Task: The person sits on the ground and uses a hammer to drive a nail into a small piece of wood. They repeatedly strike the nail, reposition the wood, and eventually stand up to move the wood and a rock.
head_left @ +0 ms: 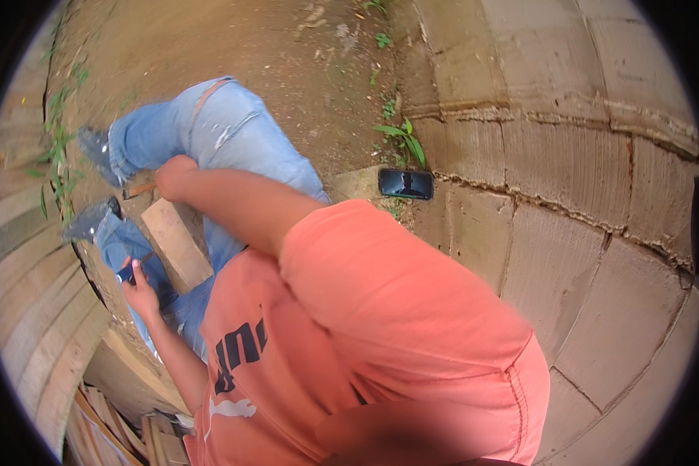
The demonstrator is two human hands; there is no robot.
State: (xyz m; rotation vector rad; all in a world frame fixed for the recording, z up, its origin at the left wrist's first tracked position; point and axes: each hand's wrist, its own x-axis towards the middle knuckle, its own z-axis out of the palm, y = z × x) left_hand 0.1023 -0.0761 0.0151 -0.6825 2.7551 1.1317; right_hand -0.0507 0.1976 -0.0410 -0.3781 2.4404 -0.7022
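Two grips: left hand point(141, 293) pinches dark object point(125, 273), right hand point(176, 177) closes on brown handle point(140, 189); wooden block point(175, 239) between legs point(237, 140), perhaps steadied

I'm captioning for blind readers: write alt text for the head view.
A seated person's left hand holds a small dark object and the right hand a brown handle, with a wooden block between their legs. A smartphone lies by a block wall.

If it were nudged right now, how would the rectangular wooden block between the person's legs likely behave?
The rectangular wooden block looks like solid timber, so it should stay stiff rather than bend. Its flat face and straight edges suggest sliding or tipping, not rolling. The jeans on either side could limit sideways travel.
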